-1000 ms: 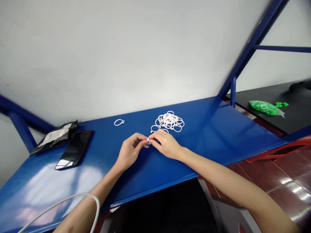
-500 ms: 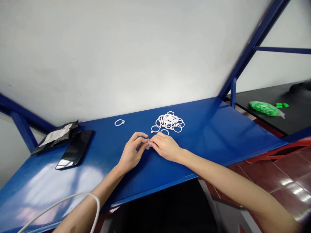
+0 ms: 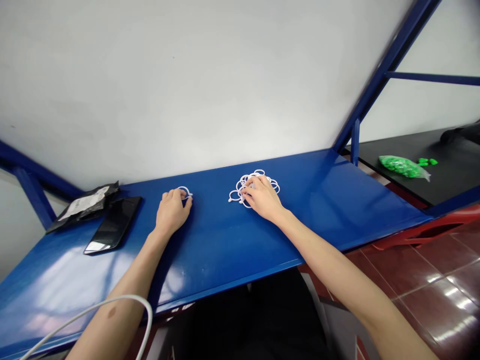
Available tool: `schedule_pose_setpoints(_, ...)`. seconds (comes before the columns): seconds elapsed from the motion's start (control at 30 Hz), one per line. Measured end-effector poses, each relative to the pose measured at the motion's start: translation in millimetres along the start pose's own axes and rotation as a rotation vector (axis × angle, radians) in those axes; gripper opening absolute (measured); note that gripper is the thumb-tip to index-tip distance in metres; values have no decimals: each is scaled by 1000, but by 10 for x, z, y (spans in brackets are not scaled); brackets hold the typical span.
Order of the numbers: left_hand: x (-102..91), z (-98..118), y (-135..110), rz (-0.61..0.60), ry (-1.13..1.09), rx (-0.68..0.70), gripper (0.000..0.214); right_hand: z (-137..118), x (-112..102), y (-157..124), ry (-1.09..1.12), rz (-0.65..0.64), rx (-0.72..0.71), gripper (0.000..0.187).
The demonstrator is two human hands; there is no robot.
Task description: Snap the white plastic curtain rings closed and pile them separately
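Observation:
My left hand [image 3: 173,211] rests on the left part of the blue table, its thumb and fingers closed at the near side of a white ring [image 3: 185,188] with a small knob. Part of that ring is covered by the fingers. On the right, my right hand [image 3: 264,199] reaches over a pile of similar white rings [image 3: 275,185]. Its thumb and fingertips are pinched together on a ring at the pile's left side, and the hand hides much of the heap.
A black phone [image 3: 114,225] and a black plastic package [image 3: 84,206] with a white label lie at the table's left. A white cable [image 3: 90,309] crosses my left forearm. On a black table to the right is a bag of green pieces [image 3: 403,166].
My hands were together at the middle, handling a small white piece. They have parted: the left went left to the lone ring, the right went up onto the pile.

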State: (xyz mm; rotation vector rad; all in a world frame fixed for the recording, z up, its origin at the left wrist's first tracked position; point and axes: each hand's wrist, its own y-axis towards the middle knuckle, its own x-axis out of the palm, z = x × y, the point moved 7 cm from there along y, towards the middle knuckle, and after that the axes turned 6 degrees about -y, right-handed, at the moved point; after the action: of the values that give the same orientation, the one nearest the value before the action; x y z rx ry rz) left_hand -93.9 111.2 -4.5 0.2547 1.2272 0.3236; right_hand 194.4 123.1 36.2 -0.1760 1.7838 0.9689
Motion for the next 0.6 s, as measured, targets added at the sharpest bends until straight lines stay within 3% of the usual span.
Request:
schedule_pose_setpoints(0.23,-83,187,-84,-71,141,29,27,-5,-71,-11,15,36,55,22)
schedule_pose_setpoints(0.33,-129,361,-176,-97,117,77,28,-55,-114,-23,39,56,65,23)
schedule_pose_setpoints(0.43,-177,645,-294,-144,-116,144,27,-204,-132,-42,145,51,10,20)
schedule_pose_setpoints(0.6,-140,1052,-499,-380,-649,150,34,-523,-65,-84,362,-51,-135,18)
